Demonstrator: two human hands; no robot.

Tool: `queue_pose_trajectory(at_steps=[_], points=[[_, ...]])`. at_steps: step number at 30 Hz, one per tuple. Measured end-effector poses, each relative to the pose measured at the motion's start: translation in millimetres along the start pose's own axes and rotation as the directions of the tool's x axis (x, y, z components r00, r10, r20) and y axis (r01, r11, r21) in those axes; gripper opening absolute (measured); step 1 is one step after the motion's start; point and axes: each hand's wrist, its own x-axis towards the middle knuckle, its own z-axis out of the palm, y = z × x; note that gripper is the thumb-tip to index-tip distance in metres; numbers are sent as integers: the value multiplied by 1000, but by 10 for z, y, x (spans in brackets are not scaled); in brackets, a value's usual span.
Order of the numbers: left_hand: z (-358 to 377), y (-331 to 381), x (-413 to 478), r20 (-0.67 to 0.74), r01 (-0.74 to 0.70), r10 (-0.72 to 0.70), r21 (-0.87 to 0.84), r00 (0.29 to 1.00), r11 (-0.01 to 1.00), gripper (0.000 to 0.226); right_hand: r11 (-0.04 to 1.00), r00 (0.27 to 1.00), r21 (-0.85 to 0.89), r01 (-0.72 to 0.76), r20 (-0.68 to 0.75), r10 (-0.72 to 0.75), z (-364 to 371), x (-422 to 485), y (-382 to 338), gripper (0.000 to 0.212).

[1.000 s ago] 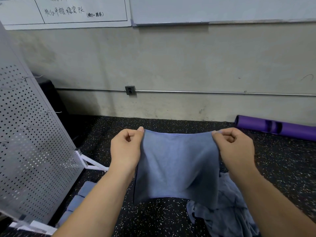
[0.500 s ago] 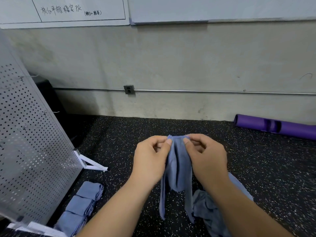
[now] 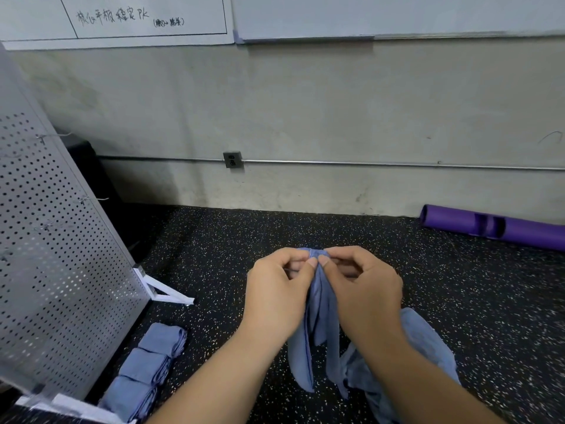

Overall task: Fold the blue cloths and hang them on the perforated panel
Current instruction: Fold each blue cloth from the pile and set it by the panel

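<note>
While hands (image 3: 318,289) pinch blue cloth (image 3: 319,313), whiteboard (image 3: 146,16) reads "PK".

A purple roll (image 3: 501,228) is lying on the floor (image 3: 489,301) by the wall (image 3: 305,102), below a whiteboard (image 3: 367,13).

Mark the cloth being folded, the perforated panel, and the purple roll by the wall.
held blue cloth (image 3: 319,316), head view, on the hanging folds between the wrists.
perforated panel (image 3: 55,270), head view, on its holed face.
purple roll (image 3: 519,232), head view, on its upper side.
</note>
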Motion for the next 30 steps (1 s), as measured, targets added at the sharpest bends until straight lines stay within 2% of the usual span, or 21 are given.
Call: queue_pose_trajectory(at_steps=[9,15,19,22,26,30], points=[[-33,28,-9,17,4,-4,-36,1000,999,11,1000,999,-19,21,37,-21,18,-22,13,18],[-41,35,-8,38,40,-36,-107,999,993,8,991,994,-97,89,76,-82,12,-28,13,18],[-62,40,-2,49,56,-50,-135,998,989,21,979,982,-124,160,122,-145,-12,-16,26,20],[-79,26,0,79,49,-40,-114,996,992,30,971,975,-142,192,140,-172,-31,13,54,23],[-92,22,11,98,-7,13,-61,995,998,26,971,974,-126,202,126,-186,-49,45,77,24],[-174,28,60,74,-171,161,146,984,975,25,990,978,-29,140,159,-133,-91,98,71,27]])
